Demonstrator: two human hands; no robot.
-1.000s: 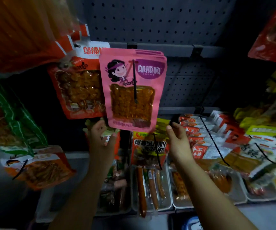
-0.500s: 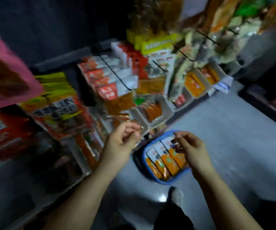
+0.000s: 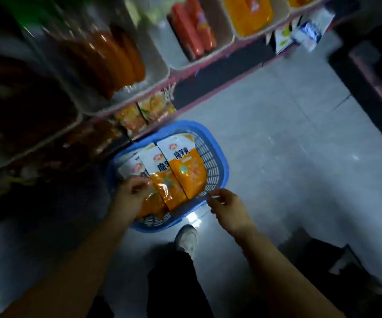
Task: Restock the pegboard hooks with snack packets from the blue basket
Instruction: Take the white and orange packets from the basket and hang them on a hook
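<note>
A blue basket (image 3: 217,157) stands on the grey floor below the shelves. Inside it lie three orange-and-white snack packets (image 3: 185,166) side by side. My left hand (image 3: 130,198) hovers over the leftmost packet at the basket's near left, fingers loosely curled, and I cannot tell whether it touches the packet. My right hand (image 3: 226,207) is above the basket's near right rim, fingers loosely curled and holding nothing. The pegboard hooks are out of view.
White shelf bins (image 3: 158,72) with orange and red sausage packs run along the top. A lower shelf edge (image 3: 208,88) borders the floor. My white shoe (image 3: 186,239) and dark trouser leg stand just behind the basket. Another dark shelf unit (image 3: 373,92) is at right.
My view has swung down from the pegboard and pink packet to the floor. Both hands dropped from the hooks to the blue basket.
</note>
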